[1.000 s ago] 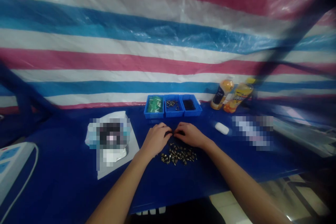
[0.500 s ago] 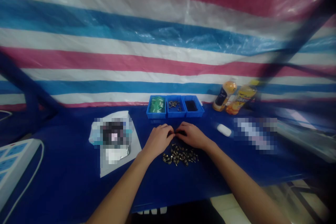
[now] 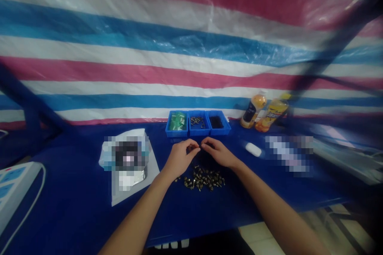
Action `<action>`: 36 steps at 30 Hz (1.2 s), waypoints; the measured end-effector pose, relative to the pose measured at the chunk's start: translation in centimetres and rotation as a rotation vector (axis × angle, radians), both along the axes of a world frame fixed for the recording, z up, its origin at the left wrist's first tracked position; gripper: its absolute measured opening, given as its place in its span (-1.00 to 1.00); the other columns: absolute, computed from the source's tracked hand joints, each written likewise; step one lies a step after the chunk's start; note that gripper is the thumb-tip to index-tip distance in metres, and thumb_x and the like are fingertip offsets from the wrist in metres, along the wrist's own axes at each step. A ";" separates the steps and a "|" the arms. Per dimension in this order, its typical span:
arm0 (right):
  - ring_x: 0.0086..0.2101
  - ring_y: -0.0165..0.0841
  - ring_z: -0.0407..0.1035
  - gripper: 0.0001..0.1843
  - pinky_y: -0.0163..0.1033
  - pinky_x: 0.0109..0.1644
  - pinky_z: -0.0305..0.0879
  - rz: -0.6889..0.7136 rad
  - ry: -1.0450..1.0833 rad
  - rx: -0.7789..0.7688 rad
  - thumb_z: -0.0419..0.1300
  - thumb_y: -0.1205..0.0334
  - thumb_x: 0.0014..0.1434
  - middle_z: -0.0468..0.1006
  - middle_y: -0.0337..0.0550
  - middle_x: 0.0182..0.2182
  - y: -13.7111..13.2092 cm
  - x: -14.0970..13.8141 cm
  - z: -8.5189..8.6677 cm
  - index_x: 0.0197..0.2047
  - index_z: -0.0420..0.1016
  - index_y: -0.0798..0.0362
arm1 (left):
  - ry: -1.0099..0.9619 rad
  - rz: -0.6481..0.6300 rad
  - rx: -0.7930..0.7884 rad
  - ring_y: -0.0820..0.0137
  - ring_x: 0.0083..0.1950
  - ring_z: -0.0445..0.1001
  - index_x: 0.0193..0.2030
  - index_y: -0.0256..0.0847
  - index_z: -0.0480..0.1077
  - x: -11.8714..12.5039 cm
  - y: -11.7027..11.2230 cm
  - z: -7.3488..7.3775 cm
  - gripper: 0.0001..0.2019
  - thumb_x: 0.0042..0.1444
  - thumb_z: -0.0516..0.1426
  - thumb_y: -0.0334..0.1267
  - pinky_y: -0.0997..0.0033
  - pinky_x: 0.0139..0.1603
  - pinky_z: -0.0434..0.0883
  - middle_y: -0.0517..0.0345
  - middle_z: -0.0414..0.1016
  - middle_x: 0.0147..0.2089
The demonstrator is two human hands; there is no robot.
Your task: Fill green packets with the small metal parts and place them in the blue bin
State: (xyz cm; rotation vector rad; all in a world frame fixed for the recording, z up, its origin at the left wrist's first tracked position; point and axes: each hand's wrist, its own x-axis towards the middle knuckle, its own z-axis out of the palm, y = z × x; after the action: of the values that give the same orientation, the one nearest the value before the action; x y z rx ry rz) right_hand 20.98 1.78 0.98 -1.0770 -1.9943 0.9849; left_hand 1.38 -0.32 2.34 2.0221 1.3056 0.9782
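My left hand [image 3: 183,156] and my right hand [image 3: 218,151] face each other above the blue table, fingertips almost meeting. The thumb and fingers of each are closed in a pinch; whatever sits between them is too small to name. Just below the hands lies a loose pile of small brassy metal parts, screw-like in shape [image 3: 206,179]. Behind the hands stand three joined blue bins: the left one [image 3: 176,133] has green packets, the middle one [image 3: 199,132] small metal pieces, the right one [image 3: 220,131] dark small parts.
Two drink bottles [image 3: 253,111] stand at the back right, with a white oval case [image 3: 253,150] in front of them. White paper [image 3: 152,167] with blurred-out items lies on the left. A power strip [image 3: 20,183] with its cable occupies the left edge. Striped sheeting [image 3: 179,59] hangs behind.
The hands stay nearly in place over the pile, fingertips still close together, with the fingers slightly shifted. The whole view has shifted a little.
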 end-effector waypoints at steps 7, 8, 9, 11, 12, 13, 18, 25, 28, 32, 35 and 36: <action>-0.49 -0.47 0.17 -0.57 -0.35 -0.38 0.13 -0.047 -0.011 -0.053 0.06 -0.06 0.27 0.31 -0.32 -0.56 0.4 1.1 0.8 -0.47 0.37 0.10 | -0.101 0.016 -0.019 0.43 -0.28 0.47 -0.05 -0.14 0.44 0.3 -0.2 0.1 -0.77 0.19 0.13 -0.14 0.44 -0.21 0.38 0.21 0.55 -0.24; -0.51 -0.47 0.17 -0.56 -0.35 -0.40 0.13 -0.089 0.010 -0.063 0.07 -0.08 0.25 0.31 -0.32 -0.58 0.6 1.4 0.8 -0.48 0.37 0.10 | -0.101 0.031 -0.017 0.43 -0.28 0.47 -0.04 -0.14 0.43 0.3 -0.2 0.1 -0.75 0.20 0.12 -0.12 0.44 -0.22 0.38 0.20 0.55 -0.24; -0.52 -0.46 0.19 -0.57 -0.34 -0.41 0.14 -0.147 0.054 -0.065 0.09 -0.09 0.23 0.33 -0.32 -0.58 0.9 1.7 0.8 -0.45 0.39 0.10 | -0.094 0.044 -0.011 0.42 -0.29 0.47 -0.05 -0.15 0.44 0.2 -0.1 0.0 -0.75 0.22 0.10 -0.11 0.42 -0.21 0.38 0.20 0.55 -0.25; -0.53 -0.44 0.26 -0.61 -0.32 -0.42 0.19 -0.305 0.188 -0.047 0.16 -0.11 0.17 0.38 -0.31 -0.54 1.4 2.4 0.7 -0.25 0.43 0.09 | -0.066 0.062 0.005 0.41 -0.27 0.48 -0.10 -0.16 0.45 0.1 0.1 -0.2 -0.78 0.23 0.08 -0.13 0.40 -0.19 0.38 0.19 0.55 -0.25; -0.54 -0.43 0.28 -0.56 -0.31 -0.43 0.21 -0.377 0.237 -0.035 0.19 -0.12 0.13 0.40 -0.31 -0.52 1.6 2.7 0.6 -0.12 0.41 0.09 | -0.048 0.068 0.008 0.40 -0.26 0.48 -0.11 -0.15 0.45 0.0 0.1 -0.3 -0.79 0.23 0.07 -0.14 0.39 -0.19 0.38 0.19 0.55 -0.25; -0.55 -0.42 0.28 -0.48 -0.31 -0.44 0.21 -0.436 0.254 -0.019 0.23 -0.11 0.10 0.42 -0.31 -0.52 1.8 2.9 0.5 -0.02 0.37 0.08 | -0.022 0.069 0.007 0.39 -0.25 0.49 -0.12 -0.14 0.46 -0.1 0.2 -0.5 -0.80 0.23 0.07 -0.15 0.38 -0.18 0.38 0.18 0.55 -0.25; -0.55 -0.41 0.26 -0.62 -0.29 -0.43 0.18 -0.456 -0.007 0.112 0.20 -0.05 0.14 0.40 -0.30 -0.59 1.8 3.3 0.0 -0.12 0.48 0.08 | 0.209 0.037 0.027 0.27 -0.12 0.47 -0.11 -0.11 0.48 -0.4 0.4 -1.2 -0.81 0.16 0.13 -0.19 0.28 -0.07 0.36 0.12 0.54 -0.19; -0.36 -0.38 0.39 -0.71 -0.30 -0.25 0.27 0.071 -0.323 0.171 0.27 0.06 0.14 0.53 -0.18 -0.35 0.5 2.2 0.0 -0.10 0.60 0.00 | 0.432 -0.010 0.011 0.16 -0.02 0.41 -0.10 -0.02 0.51 -0.7 0.1 -1.5 -0.79 0.14 0.14 -0.21 0.14 -0.03 0.30 0.12 0.51 -0.03; -0.24 -0.34 0.42 -0.74 -0.26 -0.10 0.28 0.158 -0.408 0.228 0.26 0.14 0.18 0.53 -0.15 -0.26 0.3 2.0 0.0 -0.06 0.60 -0.06 | 0.465 -0.053 -0.013 0.17 -0.03 0.40 -0.13 0.00 0.53 -0.9 0.0 -1.6 -0.82 0.15 0.14 -0.19 0.13 -0.02 0.29 0.14 0.50 -0.03; -0.20 -0.35 0.42 -0.77 -0.26 -0.04 0.28 0.184 -0.408 0.230 0.23 0.21 0.21 0.51 -0.15 -0.22 0.5 2.2 -0.1 -0.06 0.61 -0.07 | 0.467 -0.060 0.002 0.19 -0.04 0.41 -0.17 0.00 0.53 -0.8 -0.1 -1.5 -0.84 0.17 0.12 -0.21 0.15 -0.03 0.28 0.15 0.50 -0.06; -0.22 -0.36 0.42 -0.77 -0.27 -0.05 0.29 0.175 -0.401 0.242 0.25 0.17 0.20 0.50 -0.16 -0.22 0.6 2.1 -0.2 -0.08 0.62 -0.07 | 0.465 -0.060 0.006 0.21 -0.05 0.43 -0.21 -0.02 0.53 -0.6 -0.2 -1.3 -0.85 0.18 0.11 -0.23 0.18 -0.04 0.29 0.16 0.50 -0.08; -0.23 -0.36 0.43 -0.77 -0.26 -0.05 0.29 0.165 -0.401 0.250 0.26 0.15 0.19 0.50 -0.17 -0.23 0.5 1.9 -0.3 -0.08 0.62 -0.07 | 0.464 -0.062 0.004 0.21 -0.05 0.43 -0.21 -0.02 0.53 -0.5 -0.2 -1.2 -0.85 0.18 0.11 -0.24 0.19 -0.04 0.30 0.16 0.50 -0.09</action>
State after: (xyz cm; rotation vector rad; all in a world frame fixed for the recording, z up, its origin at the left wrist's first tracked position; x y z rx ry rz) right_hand 22.92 2.30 0.71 -1.0425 -2.4866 0.6072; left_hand 0.84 -0.49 1.11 2.3671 1.4535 0.4949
